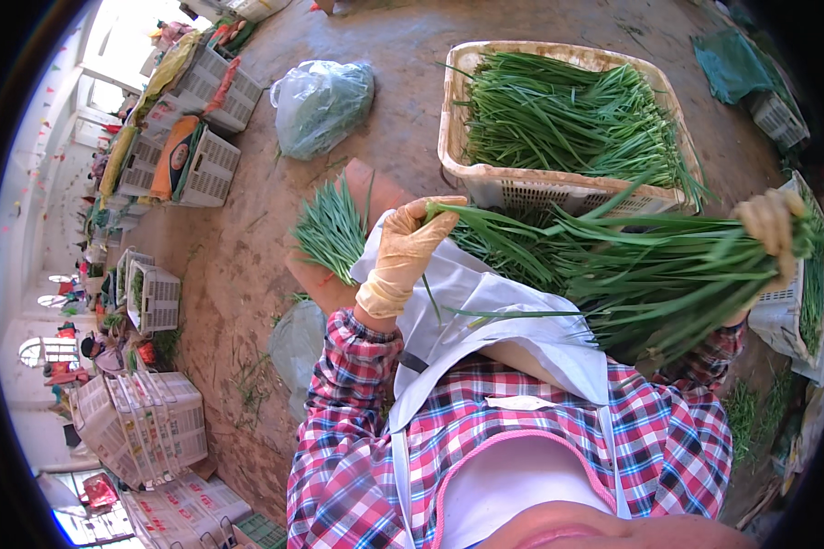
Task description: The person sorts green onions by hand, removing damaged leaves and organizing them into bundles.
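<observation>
My right hand (767, 229), in a pale glove and slightly blurred, grips a thick bunch of garlic chives (668, 274) by its stem end at the right. The long green leaves fan leftward over my lap. My left hand (410, 245), in a cream glove, is closed, with thumb and fingers pinching a few leaf tips on the left side. Under the bunch, more garlic chives (504, 252) lie across my grey-white apron (467, 288). Left of my left hand, a cut bundle of chives (330, 229) rests on a brown surface by my legs.
A large cream crate (531, 183) full of chives stands just ahead. A clear plastic bag (323, 105) sits on the brown floor ahead left. At the right edge is another white crate (778, 311) of greens. Stacked crates (146, 425) and people line the left.
</observation>
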Demonstrator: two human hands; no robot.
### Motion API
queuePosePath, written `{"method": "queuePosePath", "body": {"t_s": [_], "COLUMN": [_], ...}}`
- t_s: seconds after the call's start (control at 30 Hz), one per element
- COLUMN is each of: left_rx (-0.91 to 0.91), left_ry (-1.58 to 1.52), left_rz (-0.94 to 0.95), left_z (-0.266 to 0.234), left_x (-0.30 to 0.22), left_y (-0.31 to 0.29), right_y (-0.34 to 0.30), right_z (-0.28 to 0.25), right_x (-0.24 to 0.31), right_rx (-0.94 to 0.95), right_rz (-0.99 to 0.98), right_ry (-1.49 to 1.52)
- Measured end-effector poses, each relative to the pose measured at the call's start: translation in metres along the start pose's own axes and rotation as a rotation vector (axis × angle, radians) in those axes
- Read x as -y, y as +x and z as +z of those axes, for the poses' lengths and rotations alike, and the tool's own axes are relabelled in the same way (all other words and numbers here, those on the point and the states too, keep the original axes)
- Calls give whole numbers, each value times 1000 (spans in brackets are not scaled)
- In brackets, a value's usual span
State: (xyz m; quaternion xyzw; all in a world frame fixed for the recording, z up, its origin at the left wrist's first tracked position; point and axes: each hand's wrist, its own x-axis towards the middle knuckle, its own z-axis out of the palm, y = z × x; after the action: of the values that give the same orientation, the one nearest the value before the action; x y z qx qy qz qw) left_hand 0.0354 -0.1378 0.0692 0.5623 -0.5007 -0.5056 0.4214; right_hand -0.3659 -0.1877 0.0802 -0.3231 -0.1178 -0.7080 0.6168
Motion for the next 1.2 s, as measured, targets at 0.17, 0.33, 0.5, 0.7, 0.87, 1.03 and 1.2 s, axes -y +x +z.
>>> {"method": "queuePosePath", "body": {"t_s": [0.17, 0.33, 0.5, 0.7, 0.87, 1.03, 1.2], "left_rx": [47, 167, 215, -101, 48, -12, -275], "left_ry": [-124, -121, -256, 315, 268, 74, -386], "left_rz": [46, 195, 237, 507, 636, 493, 446], "left_z": [13, 41, 55, 38, 61, 43, -37], "left_x": [-23, -46, -39, -48, -35, -16, -27], "left_y": [-13, -23, -28, -33, -31, -24, -29], "right_y": [-6, -28, -43, -48, -48, -50, -39], "right_z": [21, 63, 65, 51, 56, 57, 33], "right_x": [-82, -163, -168, -150, -156, -162, -144], "right_rx": [-32, 383, 364, 122, 264, 235, 125], "right_rz": [719, 640, 745, 909, 880, 945, 876], "right_ry": [-740, -949, -963, -918, -889, -909, -935]}}
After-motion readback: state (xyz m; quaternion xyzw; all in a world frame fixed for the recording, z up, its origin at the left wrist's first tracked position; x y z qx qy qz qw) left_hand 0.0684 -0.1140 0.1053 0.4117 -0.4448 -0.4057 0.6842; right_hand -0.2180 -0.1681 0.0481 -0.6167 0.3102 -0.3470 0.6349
